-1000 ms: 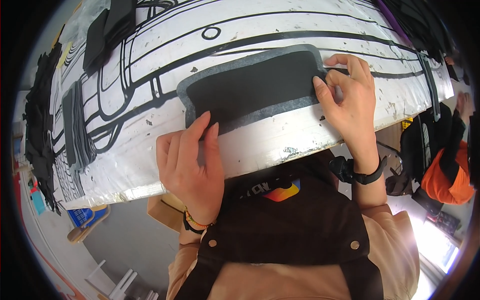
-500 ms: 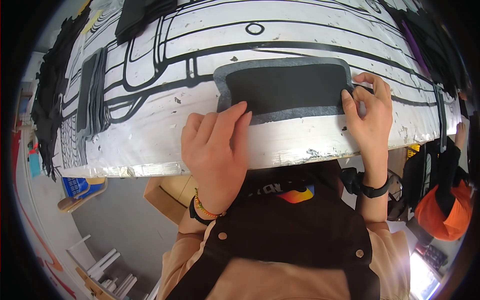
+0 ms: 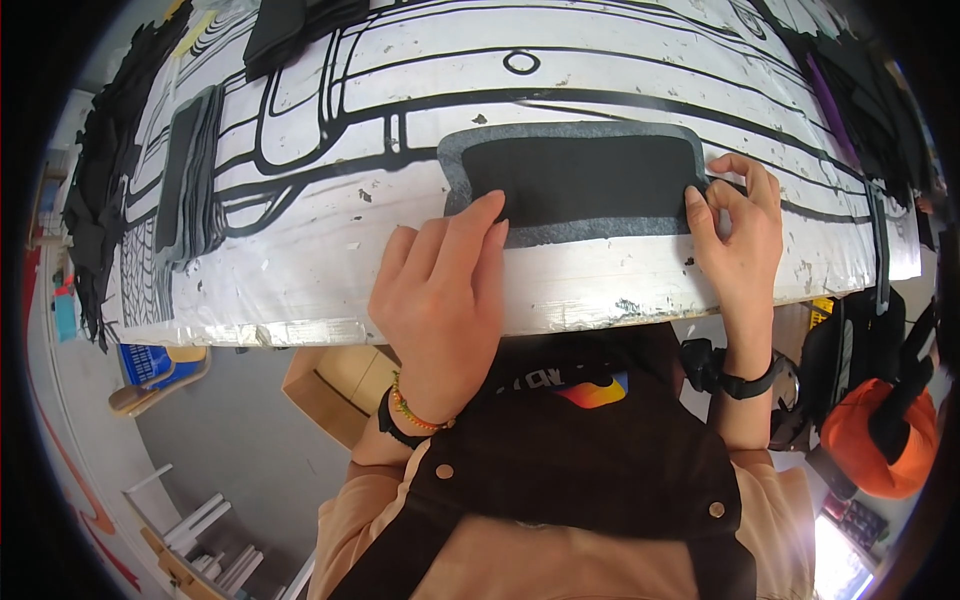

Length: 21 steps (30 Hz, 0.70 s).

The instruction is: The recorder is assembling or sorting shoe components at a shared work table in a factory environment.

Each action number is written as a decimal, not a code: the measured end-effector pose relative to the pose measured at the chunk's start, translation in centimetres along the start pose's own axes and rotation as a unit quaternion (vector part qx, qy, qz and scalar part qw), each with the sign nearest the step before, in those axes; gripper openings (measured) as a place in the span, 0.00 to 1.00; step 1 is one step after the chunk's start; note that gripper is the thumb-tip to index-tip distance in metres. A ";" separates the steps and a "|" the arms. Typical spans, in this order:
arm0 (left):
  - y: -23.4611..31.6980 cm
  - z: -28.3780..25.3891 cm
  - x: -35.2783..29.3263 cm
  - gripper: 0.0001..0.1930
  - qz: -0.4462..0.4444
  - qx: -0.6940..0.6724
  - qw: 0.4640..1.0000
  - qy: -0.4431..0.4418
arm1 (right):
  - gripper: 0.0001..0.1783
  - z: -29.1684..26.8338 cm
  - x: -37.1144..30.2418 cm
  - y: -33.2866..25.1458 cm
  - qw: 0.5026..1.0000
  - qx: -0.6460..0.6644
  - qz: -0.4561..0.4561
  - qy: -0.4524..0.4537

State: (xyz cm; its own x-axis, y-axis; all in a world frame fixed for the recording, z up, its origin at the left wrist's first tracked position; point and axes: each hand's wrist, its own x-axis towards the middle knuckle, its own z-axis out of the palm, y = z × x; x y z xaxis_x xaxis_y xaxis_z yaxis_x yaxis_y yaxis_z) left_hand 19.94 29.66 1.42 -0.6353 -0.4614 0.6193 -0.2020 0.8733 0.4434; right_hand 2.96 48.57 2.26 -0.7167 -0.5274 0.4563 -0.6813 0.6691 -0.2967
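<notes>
A black fabric panel (image 3: 580, 180) lies on a slightly larger grey fabric piece (image 3: 560, 233), whose mottled border shows all round it on the white table. My left hand (image 3: 440, 285) is closed at the lower left corner, with the index finger and thumb tips pinching there; they cover that corner. At the right edge my right hand (image 3: 740, 220) pinches with thumb and index finger, the other fingers curled. Whether it grips one layer or both is hidden.
The white table (image 3: 300, 290) has black painted lines. A stack of grey and black pieces (image 3: 190, 175) lies at the left, dark cloth (image 3: 310, 30) at the back. Below are a cardboard box (image 3: 335, 390) and a stool (image 3: 160, 380). A person in orange (image 3: 880, 440) is at the right.
The view has shifted slightly. Both hands stay at the same places on the fabric, with hardly any change in the fingers. The person in orange at the right has shifted posture.
</notes>
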 end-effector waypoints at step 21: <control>0.2 -0.1 -0.7 0.06 0.020 -0.015 0.999 0.045 | 0.10 -0.6 -0.1 0.9 0.963 0.234 0.104 0.078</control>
State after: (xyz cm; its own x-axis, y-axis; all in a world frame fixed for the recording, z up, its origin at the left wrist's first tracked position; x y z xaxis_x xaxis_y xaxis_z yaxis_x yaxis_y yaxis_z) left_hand 20.37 30.14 1.16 -0.5732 -0.4400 0.6912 -0.1551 0.8866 0.4358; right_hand 2.50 49.54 2.39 -0.8390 -0.2983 0.4550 -0.5435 0.4226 -0.7252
